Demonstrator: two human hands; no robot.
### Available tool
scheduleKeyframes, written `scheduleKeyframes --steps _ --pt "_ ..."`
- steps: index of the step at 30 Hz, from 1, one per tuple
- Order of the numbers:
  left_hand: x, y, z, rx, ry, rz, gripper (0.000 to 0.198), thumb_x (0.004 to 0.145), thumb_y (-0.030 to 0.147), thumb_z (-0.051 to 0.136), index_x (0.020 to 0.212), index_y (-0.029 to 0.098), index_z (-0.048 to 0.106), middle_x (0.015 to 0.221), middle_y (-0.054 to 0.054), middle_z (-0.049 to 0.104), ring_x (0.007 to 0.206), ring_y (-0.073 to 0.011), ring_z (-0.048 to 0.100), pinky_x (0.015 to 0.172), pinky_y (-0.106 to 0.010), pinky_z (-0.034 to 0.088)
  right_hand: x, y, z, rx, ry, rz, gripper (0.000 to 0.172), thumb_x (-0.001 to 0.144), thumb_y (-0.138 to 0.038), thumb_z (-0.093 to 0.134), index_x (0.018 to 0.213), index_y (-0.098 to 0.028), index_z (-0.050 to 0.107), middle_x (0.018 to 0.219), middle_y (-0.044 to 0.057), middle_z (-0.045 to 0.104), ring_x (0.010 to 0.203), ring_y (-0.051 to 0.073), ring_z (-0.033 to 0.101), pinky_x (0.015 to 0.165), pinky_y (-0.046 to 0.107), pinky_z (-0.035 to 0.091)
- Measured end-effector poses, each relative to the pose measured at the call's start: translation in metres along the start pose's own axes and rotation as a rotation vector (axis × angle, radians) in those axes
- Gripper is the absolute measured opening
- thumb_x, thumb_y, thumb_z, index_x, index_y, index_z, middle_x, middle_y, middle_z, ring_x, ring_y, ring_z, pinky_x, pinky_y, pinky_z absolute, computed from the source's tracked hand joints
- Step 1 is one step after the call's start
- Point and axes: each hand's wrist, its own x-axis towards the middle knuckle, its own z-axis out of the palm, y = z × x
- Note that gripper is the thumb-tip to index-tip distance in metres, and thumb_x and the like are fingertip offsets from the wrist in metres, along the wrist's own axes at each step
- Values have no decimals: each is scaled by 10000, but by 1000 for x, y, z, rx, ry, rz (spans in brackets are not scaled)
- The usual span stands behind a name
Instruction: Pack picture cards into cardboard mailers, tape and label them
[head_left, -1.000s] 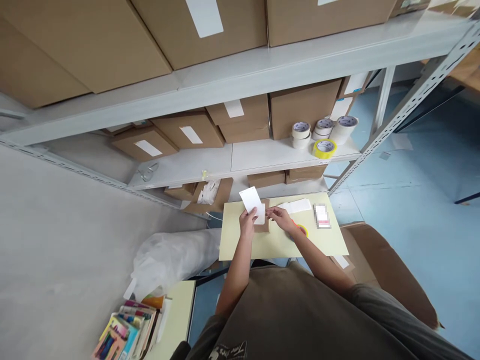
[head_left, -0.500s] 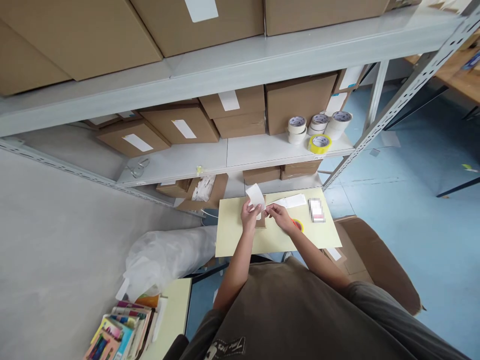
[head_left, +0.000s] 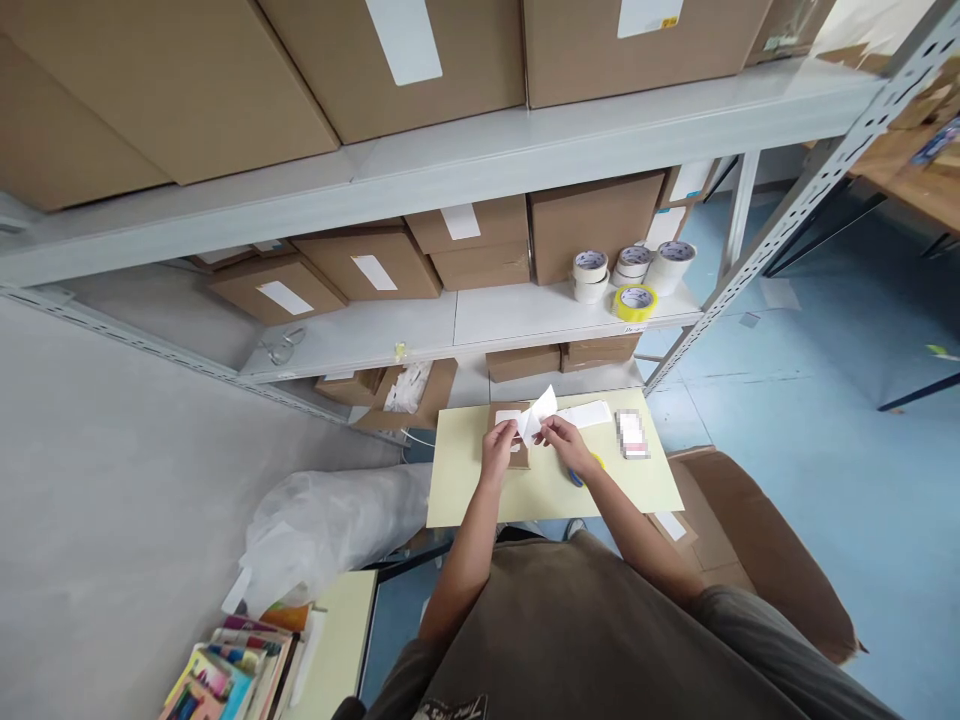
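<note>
Above the pale yellow table (head_left: 465,490), a white paper (head_left: 538,412) is bent between my two hands. My left hand (head_left: 498,450) pinches its left side, fingers closed. On the right side, my right hand (head_left: 561,440) grips the same paper between thumb and fingers. Beneath the paper and my left hand lies a small brown cardboard box (head_left: 519,460), partly hidden. A roll of tape (head_left: 576,478) shows beside my right wrist. More white paper (head_left: 589,414) lies behind my right hand, and a blurred white card (head_left: 632,434) is at the table's right.
Shelves (head_left: 495,318) in front hold cardboard boxes (head_left: 592,215) and several tape rolls (head_left: 634,302). An open carton (head_left: 757,540) stands right of the table. At the left are a plastic-wrapped bundle (head_left: 330,520) and a stack of books (head_left: 225,670).
The white paper has turned and bent, and my right hand now grips its right side. More of the box shows. The whole view has shifted slightly.
</note>
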Motion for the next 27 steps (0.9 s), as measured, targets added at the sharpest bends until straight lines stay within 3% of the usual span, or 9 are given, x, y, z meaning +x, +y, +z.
scheduleKeyframes --steps 5,10,14,17,22,24,27 --pt "-9 -1 8 88 -156 69 576 806 681 786 1008 144 826 918 -100 784 885 -236 723 853 -346 566 1 0 -7 -27 14 22 334 978 -573 609 895 -249 618 846 4 693 824 189 659 783 333 506" --pt "-9 -3 13 258 -72 140 438 790 594 816 783 156 799 739 -37 711 740 -182 642 706 -275 491 4 1 -2 -29 2 61 335 932 -576 666 873 -251 615 847 7 689 847 201 646 798 337 507" --pt "4 -8 1 215 -60 108 414 759 566 838 784 155 796 725 -24 687 700 -158 605 661 -257 464 9 1 6 -29 36 63 370 861 -597 768 857 -252 633 801 -2 646 801 194 589 760 324 491" --pt "26 -7 -26 105 49 29 446 698 575 870 790 147 788 701 -18 674 665 -144 589 646 -255 465 11 -4 9 37 112 62 364 831 -556 804 788 -247 616 789 -7 631 780 186 572 758 316 481" --pt "74 6 -97 -101 333 69 505 616 583 903 822 139 778 727 -22 698 655 -125 585 635 -242 463 11 -11 14 135 377 64 375 807 -486 810 720 -247 534 740 -23 623 720 169 567 713 298 471" --pt "86 10 -125 -103 445 73 519 618 601 895 829 141 779 735 -28 711 671 -135 608 643 -247 480 17 -9 25 160 481 50 368 792 -469 817 733 -251 526 703 -40 601 686 158 558 701 295 477" --pt "88 12 -159 -55 497 105 511 652 619 874 833 150 784 733 -38 725 690 -157 636 657 -261 502 38 1 53 177 558 56 342 729 -432 857 833 -260 580 713 -53 622 693 159 587 734 313 518"
